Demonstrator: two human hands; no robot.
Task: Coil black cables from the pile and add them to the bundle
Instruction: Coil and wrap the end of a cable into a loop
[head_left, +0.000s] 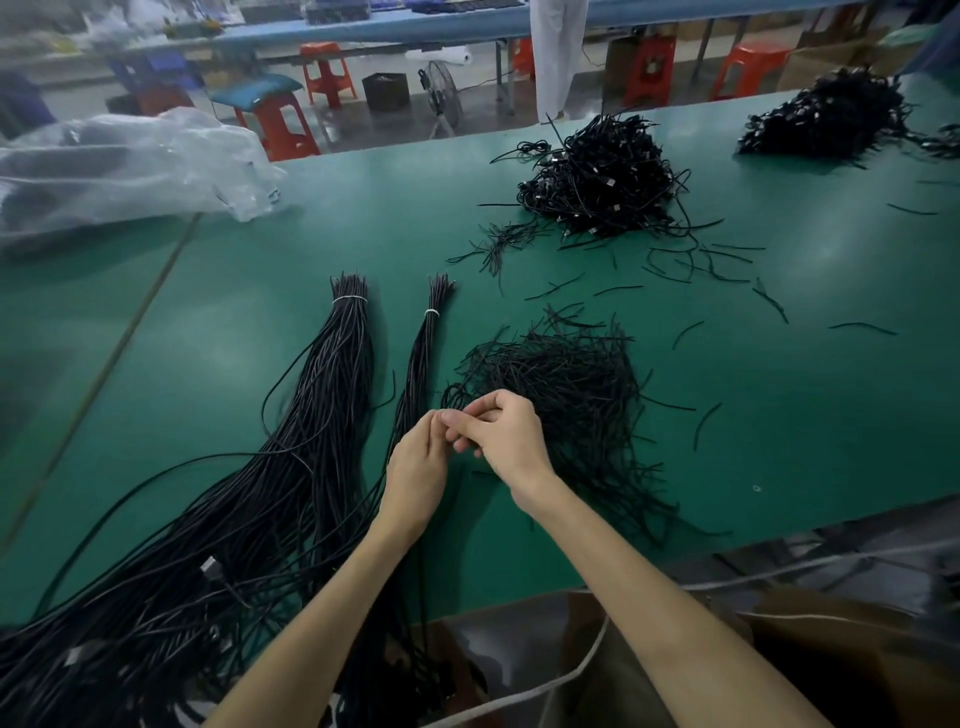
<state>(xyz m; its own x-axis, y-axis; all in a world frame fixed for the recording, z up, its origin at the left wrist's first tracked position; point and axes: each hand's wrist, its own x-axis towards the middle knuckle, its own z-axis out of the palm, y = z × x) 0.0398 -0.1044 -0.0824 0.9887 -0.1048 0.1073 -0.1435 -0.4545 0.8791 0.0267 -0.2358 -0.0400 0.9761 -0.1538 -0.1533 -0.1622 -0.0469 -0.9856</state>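
Note:
My left hand (418, 462) and my right hand (506, 434) meet over the green table (311, 249), fingertips together, pinching a thin black cable whose small coil (457, 397) loops just above them. Left of the hands lie a thick tied bundle of long black cables (337, 374) and a thinner tied bundle (423, 353). A pile of short black twist ties (566, 384) lies right behind my right hand. Farther back sits a heap of coiled cables (602, 179), and another heap (831, 114) at the far right.
Crumpled clear plastic bags (130, 166) lie at the back left of the table. Loose black ties (727, 260) are scattered across the right side. Red stools (283, 124) and a floor fan (441, 98) stand beyond the far edge. A cardboard box (727, 649) sits below the near edge.

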